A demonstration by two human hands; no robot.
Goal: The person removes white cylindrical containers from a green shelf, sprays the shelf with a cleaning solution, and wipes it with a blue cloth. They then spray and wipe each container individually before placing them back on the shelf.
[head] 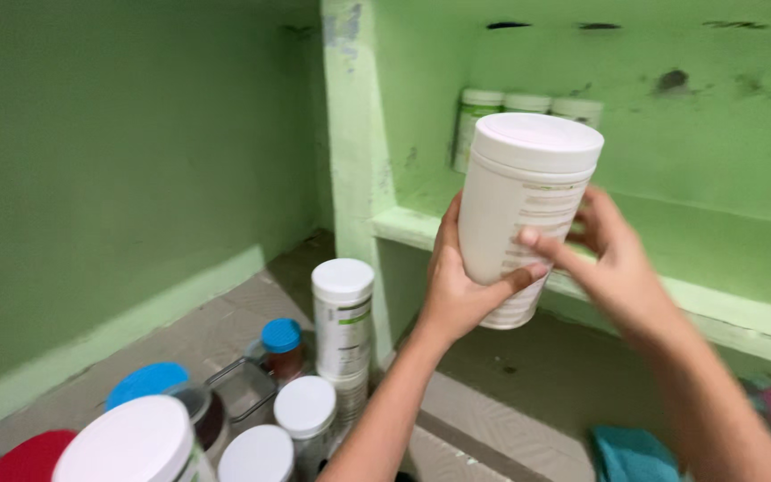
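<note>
Grip: left hand [457, 290] wraps the tub's [521, 219] lower left side, thumb across the front; right hand [613, 259] steadies the right side, fingers spread, index on the label.
Tub place: held in the air, upright and slightly tilted, in front of the shelf [716, 312].
Handling: stiff, smooth plastic, likely slippery; weight cannot be told; lid [539, 141] on; best held around the body, not the lid.
Left of shelf, low: red lid [33, 455], blue lid [145, 382], white-lidded jars [305, 406], blue-capped bottle [281, 344], tall white tub [343, 317].
On shelf: three white jars [528, 103] at the back wall, behind the tub.
Below shelf, right: teal cloth [631, 453].
</note>
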